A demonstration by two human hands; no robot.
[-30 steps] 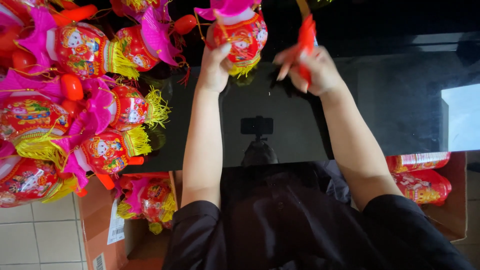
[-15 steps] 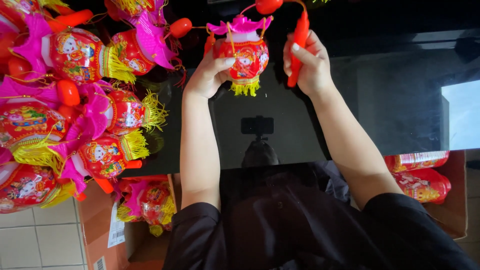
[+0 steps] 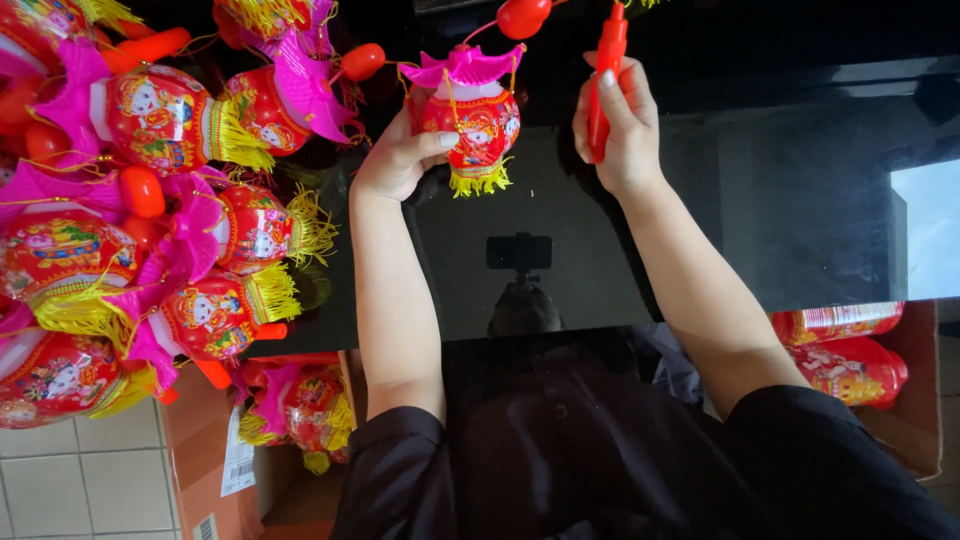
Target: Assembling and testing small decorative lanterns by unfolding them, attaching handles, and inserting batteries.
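Red lantern [image 3: 470, 120] stood on the glossy black table [image 3: 760, 230], gripped by the left hand [image 3: 400, 160], while the right hand [image 3: 615, 125] clenched its red handle stick [image 3: 605, 80]; a sudden pull could probably snap the thin cord.

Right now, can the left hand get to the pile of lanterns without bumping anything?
Probably yes. The left hand holds a lantern, and the pile of lanterns lies just to its left on the table, with nothing between them. It would need to let go first.
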